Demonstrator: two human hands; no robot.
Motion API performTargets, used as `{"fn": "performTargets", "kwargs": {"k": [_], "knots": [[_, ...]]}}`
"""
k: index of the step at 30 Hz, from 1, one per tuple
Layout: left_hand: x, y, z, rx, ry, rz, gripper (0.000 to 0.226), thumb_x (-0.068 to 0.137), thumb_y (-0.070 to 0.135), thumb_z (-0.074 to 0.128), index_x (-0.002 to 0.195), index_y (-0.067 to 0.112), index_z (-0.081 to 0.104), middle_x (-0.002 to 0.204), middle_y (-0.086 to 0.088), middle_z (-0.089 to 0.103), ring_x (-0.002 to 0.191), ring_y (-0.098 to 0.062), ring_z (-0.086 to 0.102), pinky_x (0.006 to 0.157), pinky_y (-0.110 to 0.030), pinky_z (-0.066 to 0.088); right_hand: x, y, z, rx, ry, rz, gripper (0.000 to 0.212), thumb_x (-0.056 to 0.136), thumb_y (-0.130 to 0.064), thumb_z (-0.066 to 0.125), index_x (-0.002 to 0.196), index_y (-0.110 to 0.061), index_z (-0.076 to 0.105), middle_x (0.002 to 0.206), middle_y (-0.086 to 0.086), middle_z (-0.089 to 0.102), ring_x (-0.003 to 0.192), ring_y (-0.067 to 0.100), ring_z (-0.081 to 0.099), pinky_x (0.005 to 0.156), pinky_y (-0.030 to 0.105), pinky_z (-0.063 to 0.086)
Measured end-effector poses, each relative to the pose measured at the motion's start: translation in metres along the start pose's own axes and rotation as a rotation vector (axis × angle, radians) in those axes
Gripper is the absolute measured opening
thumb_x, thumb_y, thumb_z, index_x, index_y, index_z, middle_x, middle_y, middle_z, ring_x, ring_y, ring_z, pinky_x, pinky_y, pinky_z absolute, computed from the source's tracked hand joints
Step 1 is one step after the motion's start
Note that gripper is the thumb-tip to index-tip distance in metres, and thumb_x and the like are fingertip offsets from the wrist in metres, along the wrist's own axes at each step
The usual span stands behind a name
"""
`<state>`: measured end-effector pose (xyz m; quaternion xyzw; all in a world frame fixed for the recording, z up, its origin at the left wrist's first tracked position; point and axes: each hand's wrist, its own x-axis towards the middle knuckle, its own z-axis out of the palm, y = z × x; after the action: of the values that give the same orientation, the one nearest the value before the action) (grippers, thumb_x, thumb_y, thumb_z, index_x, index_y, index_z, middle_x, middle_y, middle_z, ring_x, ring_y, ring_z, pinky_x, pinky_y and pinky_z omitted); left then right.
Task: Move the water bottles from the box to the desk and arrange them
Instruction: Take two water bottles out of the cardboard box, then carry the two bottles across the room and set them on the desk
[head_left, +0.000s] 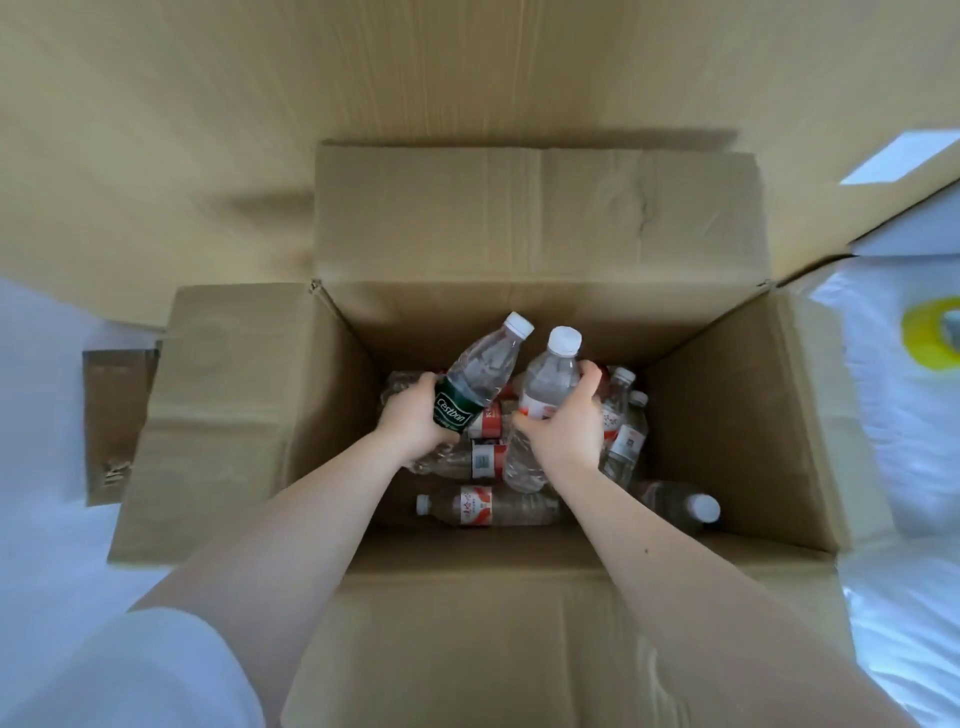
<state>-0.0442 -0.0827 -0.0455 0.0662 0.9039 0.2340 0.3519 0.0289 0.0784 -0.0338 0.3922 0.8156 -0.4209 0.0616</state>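
**Operator:** How were my arms placed?

**Inspector:** Both your forearms reached forward and down into the open cardboard box (727, 415). They were bare, with a white sleeve (130, 670) showing at your left shoulder. The wrists were level with each other and the backs of both hands faced the camera.

**Operator:** What did the left have?

**Inspector:** Your left grip (415, 421) was curled round the lower half of the green-labelled bottle (470, 382), with the fingers over the label. The bottle was tilted, its white cap pointing up and away to the right, and it was clear of the heap.

**Operator:** And the right?

**Inspector:** Your right grip (566, 426) was wrapped round the red-labelled bottle (548, 382) at the label. That bottle stood nearly upright, cap up, just beside the green-labelled one. The two caps were near each other but apart.

**Operator:** Where were the others?

**Inspector:** They were all inside the box. A heap of bottles (485, 457) lay under your hands. One lying bottle (488, 506) was nearest you, with its cap to the left. A second lying bottle (680, 501) lay by the right wall. The box flaps were folded outward. A yellow tape roll (930, 332) lay on white sheeting to the right.
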Motion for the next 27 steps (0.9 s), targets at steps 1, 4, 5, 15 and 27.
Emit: {"fn": "performTargets", "kwargs": {"k": [1, 4, 5, 15, 27], "knots": [[-0.006, 0.003, -0.005, -0.019, 0.009, 0.023, 0.076, 0.071, 0.021, 0.083, 0.134, 0.01, 0.041, 0.127, -0.011, 0.058, 0.117, -0.03, 0.056, 0.086, -0.033, 0.043, -0.007, -0.005, -0.006, 0.004, 0.023, -0.025, 0.097, 0.071, -0.02, 0.084, 0.145, -0.024, 0.021, 0.132, 0.012, 0.051, 0.107, 0.024, 0.057, 0.086, 0.034, 0.049], [-0.028, 0.016, -0.022, -0.048, 0.029, 0.082, 0.075, 0.072, 0.021, 0.083, 0.133, 0.01, 0.04, 0.128, -0.011, 0.058, 0.117, -0.029, 0.056, 0.092, -0.038, 0.047, -0.028, -0.019, -0.027, 0.009, 0.095, -0.089, 0.095, 0.071, -0.021, 0.084, 0.144, -0.024, 0.023, 0.127, 0.011, 0.051, 0.078, 0.007, 0.047, 0.075, 0.026, 0.042], [-0.035, 0.021, -0.027, -0.056, 0.038, 0.099, 0.075, 0.072, 0.02, 0.083, 0.132, 0.011, 0.04, 0.128, -0.01, 0.058, 0.118, -0.028, 0.056, 0.095, -0.039, 0.047, -0.035, -0.024, -0.035, 0.015, 0.111, -0.112, 0.094, 0.071, -0.021, 0.084, 0.143, -0.024, 0.024, 0.126, 0.01, 0.051, 0.076, 0.007, 0.044, 0.073, 0.026, 0.041], [-0.106, 0.086, -0.058, -0.193, 0.125, 0.342, 0.071, 0.071, 0.019, 0.084, 0.129, 0.012, 0.042, 0.126, -0.005, 0.06, 0.115, -0.022, 0.056, 0.087, -0.029, 0.042, -0.095, -0.053, -0.129, 0.148, 0.271, -0.322, 0.087, 0.07, -0.023, 0.082, 0.138, -0.026, 0.028, 0.122, 0.006, 0.051, 0.091, 0.015, 0.046, 0.072, 0.027, 0.037], [-0.236, 0.233, 0.048, -0.35, 0.004, 0.603, 0.063, 0.066, 0.01, 0.087, 0.115, 0.019, 0.048, 0.104, 0.011, 0.059, 0.104, -0.012, 0.058, 0.087, -0.029, 0.048, -0.2, 0.066, -0.292, 0.339, 0.581, -0.41, 0.088, 0.063, -0.031, 0.085, 0.133, -0.034, 0.031, 0.117, -0.002, 0.053, 0.098, 0.018, 0.054, 0.069, 0.026, 0.04]]}}
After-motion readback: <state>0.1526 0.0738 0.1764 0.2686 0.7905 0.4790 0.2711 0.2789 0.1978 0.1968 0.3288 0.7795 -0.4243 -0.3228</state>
